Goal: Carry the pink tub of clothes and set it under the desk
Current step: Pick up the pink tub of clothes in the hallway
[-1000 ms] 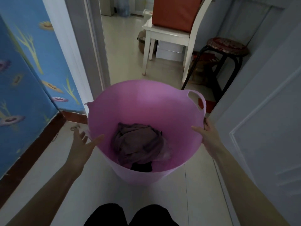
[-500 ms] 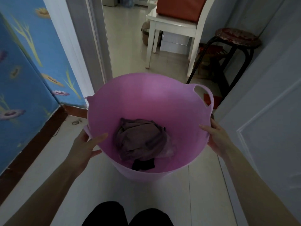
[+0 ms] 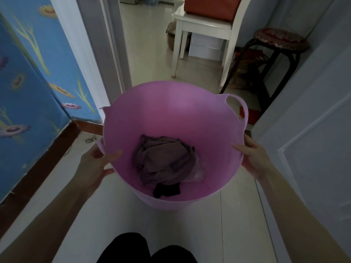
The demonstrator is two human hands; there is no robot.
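The pink tub (image 3: 171,111) is in front of me at the middle of the view, above the pale tiled floor. A crumpled mauve garment (image 3: 163,158) and a small black piece of clothing (image 3: 167,189) lie in its bottom. My left hand (image 3: 95,164) grips the tub's left rim, thumb inside the wall and fingers outside. My right hand (image 3: 254,158) holds the right rim the same way, just below the tub's loop handle (image 3: 241,109). No desk is in sight.
A doorway opens ahead between a grey door frame (image 3: 106,54) and a white door (image 3: 313,130) on the right. Beyond it stand a white chair (image 3: 205,29) with an orange cushion and a dark round stool (image 3: 281,42). Blue flowered fabric (image 3: 28,82) covers the left wall.
Both hands closed onto the tub's rim from an open reach. The tub came up off the floor, and the view moved forward toward the doorway.
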